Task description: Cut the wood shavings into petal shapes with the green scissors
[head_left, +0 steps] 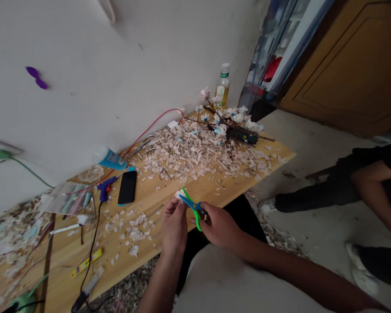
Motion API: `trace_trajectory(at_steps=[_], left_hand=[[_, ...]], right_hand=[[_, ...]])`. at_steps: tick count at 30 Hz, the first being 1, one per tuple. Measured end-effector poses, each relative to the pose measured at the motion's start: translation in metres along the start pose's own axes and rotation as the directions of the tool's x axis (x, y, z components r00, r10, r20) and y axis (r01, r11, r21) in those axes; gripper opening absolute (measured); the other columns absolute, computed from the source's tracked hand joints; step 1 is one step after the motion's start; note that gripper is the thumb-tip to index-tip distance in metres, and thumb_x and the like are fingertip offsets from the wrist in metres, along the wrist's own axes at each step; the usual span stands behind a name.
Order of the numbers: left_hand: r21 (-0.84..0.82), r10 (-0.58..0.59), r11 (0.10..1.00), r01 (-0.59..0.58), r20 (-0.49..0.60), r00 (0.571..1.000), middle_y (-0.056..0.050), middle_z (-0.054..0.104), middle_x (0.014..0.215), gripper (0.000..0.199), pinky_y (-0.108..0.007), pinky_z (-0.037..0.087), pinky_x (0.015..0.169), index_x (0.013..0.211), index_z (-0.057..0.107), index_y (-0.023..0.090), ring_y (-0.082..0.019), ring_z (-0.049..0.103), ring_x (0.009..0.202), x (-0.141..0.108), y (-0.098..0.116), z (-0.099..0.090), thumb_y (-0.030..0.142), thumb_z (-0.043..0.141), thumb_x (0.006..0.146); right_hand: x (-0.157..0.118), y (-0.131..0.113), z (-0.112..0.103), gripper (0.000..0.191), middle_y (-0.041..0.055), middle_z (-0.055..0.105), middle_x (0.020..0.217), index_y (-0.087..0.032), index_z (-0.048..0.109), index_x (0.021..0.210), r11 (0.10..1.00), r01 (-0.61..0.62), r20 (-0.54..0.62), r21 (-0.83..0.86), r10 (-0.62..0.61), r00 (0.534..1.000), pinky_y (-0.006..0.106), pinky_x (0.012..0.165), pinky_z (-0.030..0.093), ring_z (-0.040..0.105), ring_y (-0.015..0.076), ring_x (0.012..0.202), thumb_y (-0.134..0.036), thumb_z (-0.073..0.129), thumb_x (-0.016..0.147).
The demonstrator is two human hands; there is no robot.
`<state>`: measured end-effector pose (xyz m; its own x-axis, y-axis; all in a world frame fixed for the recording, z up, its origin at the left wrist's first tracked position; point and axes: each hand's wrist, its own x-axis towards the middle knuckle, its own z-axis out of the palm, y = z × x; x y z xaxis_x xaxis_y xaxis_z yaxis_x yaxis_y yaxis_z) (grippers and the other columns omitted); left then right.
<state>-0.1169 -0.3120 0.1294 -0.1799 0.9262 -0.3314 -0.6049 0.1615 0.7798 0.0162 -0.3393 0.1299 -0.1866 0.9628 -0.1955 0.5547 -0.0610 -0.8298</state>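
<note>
Blue and green plastic make up the scissors you hold just below the middle of the frame, their blades parted in a narrow V. Your right hand has its fingers curled around the handles; you cover part of the grips, so I cannot tell which fingers pass through the loops. Your left hand pinches a small white piece between thumb and fingertips, close by the blade tips — its lower part is hidden behind your fingers, and whether the blades touch it is hard to make out.

Beyond your hands, pale scraps spread thickly across the wooden table in the centre of the frame, too jumbled to tell apart. Toward the upper right, flowered branches lie over a dark object that they partly hide, and they cross the lower part of a bottle. Left of centre you have a black phone and a blue glue gun, its cord running down the lower left. A green object is cut off at the bottom left corner. At the right edge, another person shows only in part — dark-trousered legs, an arm and pale shoes.
</note>
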Motion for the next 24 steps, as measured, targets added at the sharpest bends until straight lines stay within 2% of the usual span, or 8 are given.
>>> trace_trajectory(at_steps=[6,15,24], left_hand=[[0.024,-0.006,1.0,0.005,0.042,0.999,0.001,0.072,0.076,0.015,-0.02,0.05,0.074,0.076,0.074,0.019,-0.009,0.064,0.071,0.001,-0.002,-0.001,0.024,0.084,0.066],[0.036,-0.043,0.998,0.043,-0.011,0.999,0.001,0.07,0.072,0.02,-0.02,0.05,0.072,0.073,0.073,0.017,-0.009,0.063,0.068,0.001,-0.001,0.004,0.029,0.086,0.063],[0.127,-0.014,0.992,0.008,0.048,0.999,0.001,0.069,0.072,0.019,-0.02,0.048,0.071,0.077,0.073,0.018,-0.009,0.061,0.068,0.003,-0.004,-0.001,0.031,0.083,0.067]], right_hand=[[0.002,0.005,0.002,0.009,0.0002,0.061,0.073,-0.02,0.054,0.088,1.0,-0.011,-0.006,0.0,0.011,1.0,0.023,0.059,0.032,0.052,0.0126,0.061,-0.027,0.058,0.085],[0.004,0.011,0.0,0.008,0.0017,0.063,0.079,-0.02,0.056,0.09,0.999,-0.015,-0.015,-0.036,0.014,1.0,0.025,0.063,0.033,0.055,0.0148,0.068,-0.026,0.056,0.086],[0.002,0.009,-0.005,0.011,0.0004,0.061,0.077,-0.02,0.055,0.091,1.0,-0.007,0.007,-0.02,0.008,1.0,0.025,0.063,0.033,0.053,0.0132,0.065,-0.03,0.057,0.087]])
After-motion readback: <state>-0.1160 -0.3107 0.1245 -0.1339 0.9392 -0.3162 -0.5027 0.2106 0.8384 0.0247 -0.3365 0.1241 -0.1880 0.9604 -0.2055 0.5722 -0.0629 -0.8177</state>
